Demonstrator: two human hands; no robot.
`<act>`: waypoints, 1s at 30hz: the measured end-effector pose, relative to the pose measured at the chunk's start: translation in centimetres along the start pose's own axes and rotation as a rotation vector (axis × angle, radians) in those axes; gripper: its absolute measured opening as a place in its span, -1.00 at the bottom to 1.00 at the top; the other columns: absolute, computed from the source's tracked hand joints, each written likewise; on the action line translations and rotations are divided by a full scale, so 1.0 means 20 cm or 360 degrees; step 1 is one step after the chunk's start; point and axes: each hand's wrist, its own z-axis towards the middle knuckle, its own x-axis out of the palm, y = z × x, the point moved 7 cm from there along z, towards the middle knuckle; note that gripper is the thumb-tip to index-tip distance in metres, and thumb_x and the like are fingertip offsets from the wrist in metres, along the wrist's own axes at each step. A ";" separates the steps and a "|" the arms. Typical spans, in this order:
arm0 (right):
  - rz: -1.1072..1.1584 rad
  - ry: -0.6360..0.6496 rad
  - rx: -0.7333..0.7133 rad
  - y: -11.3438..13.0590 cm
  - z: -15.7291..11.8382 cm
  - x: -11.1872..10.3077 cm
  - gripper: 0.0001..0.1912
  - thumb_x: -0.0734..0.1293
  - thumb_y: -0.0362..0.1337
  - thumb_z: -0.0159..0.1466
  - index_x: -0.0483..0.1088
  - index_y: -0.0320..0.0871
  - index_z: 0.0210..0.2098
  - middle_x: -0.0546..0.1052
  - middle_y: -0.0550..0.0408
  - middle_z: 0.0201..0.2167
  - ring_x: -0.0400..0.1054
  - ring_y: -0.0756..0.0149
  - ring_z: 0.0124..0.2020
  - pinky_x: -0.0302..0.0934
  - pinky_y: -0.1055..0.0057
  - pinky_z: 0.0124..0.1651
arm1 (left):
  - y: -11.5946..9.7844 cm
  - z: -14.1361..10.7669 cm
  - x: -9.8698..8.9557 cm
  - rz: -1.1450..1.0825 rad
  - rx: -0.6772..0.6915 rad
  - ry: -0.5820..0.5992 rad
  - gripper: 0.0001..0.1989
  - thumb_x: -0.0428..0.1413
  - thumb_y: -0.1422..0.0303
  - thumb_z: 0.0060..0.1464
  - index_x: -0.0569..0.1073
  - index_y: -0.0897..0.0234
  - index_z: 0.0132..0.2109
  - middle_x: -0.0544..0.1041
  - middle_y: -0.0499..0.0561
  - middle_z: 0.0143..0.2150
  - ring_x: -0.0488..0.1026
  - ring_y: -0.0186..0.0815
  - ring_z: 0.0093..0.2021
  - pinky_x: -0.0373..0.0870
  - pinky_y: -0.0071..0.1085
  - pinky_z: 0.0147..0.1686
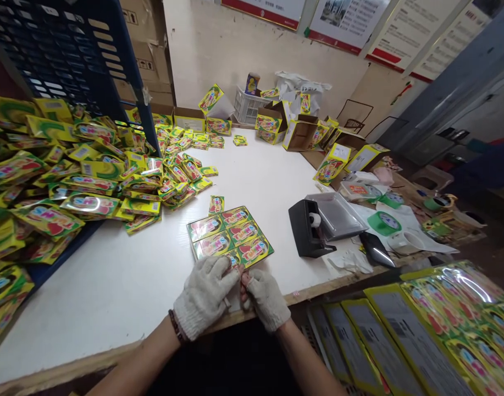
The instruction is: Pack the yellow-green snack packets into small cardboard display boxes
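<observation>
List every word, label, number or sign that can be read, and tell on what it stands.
"TW…", as it seems: yellow-green boxes; the remaining letters are unclear.
Arrow signs: brown cartons.
Too small or blurred: wall posters, white bag, green roll.

Heaped boxes (90,203) & tape disp. (300,226) on bench (90,308) show pkg wkshop.

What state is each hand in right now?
Left hand: partly curled at the boxes; grip unclear.
Right hand: curled; whether it holds anything cannot be told.
</observation>
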 end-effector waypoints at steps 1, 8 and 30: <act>0.0017 0.0026 0.0056 -0.02 0.00 0.00 -0.50 0.37 0.20 0.07 0.32 -0.14 -0.52 0.39 0.21 -0.68 0.24 0.46 -0.69 0.14 0.51 -0.61 | 0.00 0.02 0.00 0.0001 -0.0063 0.0012 -0.85 0.14 0.33 0.09 0.49 0.21 -0.17 0.44 0.07 -0.22 0.34 -0.15 -0.19 0.29 -0.23 -0.24; 0.0311 -0.0127 0.0325 -0.03 -0.03 -0.09 -0.40 0.30 0.32 0.06 0.27 -0.11 -0.33 0.48 0.14 -0.51 0.40 0.36 -0.61 0.26 0.46 -0.61 | -0.03 0.09 0.05 0.0215 -0.0307 0.0048 -0.95 0.17 0.41 0.05 0.48 0.21 -0.38 0.47 0.05 -0.32 0.36 -0.16 -0.30 0.22 -0.26 -0.35; -0.1907 0.0101 -0.1480 0.36 -0.06 0.03 -0.46 0.27 -0.27 0.23 0.30 -0.14 0.21 0.25 -0.19 0.29 0.00 -0.14 0.33 -0.07 -0.19 0.29 | 0.18 -0.28 -0.11 -0.0078 -0.0125 -0.0355 -0.54 0.02 0.56 0.03 0.46 0.18 0.08 0.49 0.17 -0.08 0.46 -0.14 -0.08 0.50 -0.21 -0.17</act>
